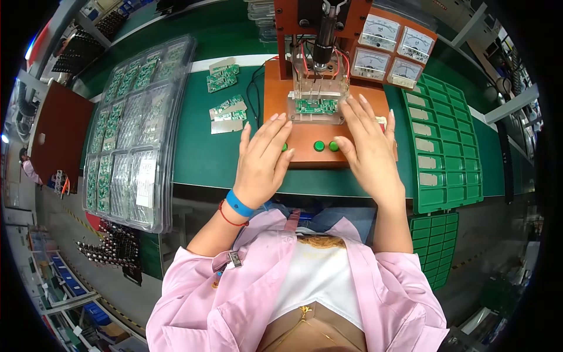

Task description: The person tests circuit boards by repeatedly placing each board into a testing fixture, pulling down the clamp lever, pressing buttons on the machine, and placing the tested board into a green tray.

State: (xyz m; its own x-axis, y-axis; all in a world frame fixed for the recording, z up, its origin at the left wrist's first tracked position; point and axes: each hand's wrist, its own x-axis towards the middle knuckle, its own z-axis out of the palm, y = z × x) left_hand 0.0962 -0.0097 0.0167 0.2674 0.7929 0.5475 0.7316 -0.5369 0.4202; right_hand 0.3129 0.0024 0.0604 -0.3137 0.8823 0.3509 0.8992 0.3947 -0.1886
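A green circuit board [316,106] lies in the clear holder [291,115] of an orange test fixture [305,154], under a press head [322,53] with wires. My left hand [261,161] rests over the fixture's front left edge, fingers stretched out and empty, partly covering a green button [285,146]. On the other side my right hand [372,155] is open, its fingertips beside the holder's right end. Its thumb is close to another green button [333,145]; a third green button [319,146] sits between the hands.
Left of the fixture, loose circuit boards [223,76] lie on the green mat [196,149] near a stack of clear plastic trays [167,117] holding boards. Analog meters [380,31] stand at the back right. A green compartment tray [448,149] with several pieces is at the right.
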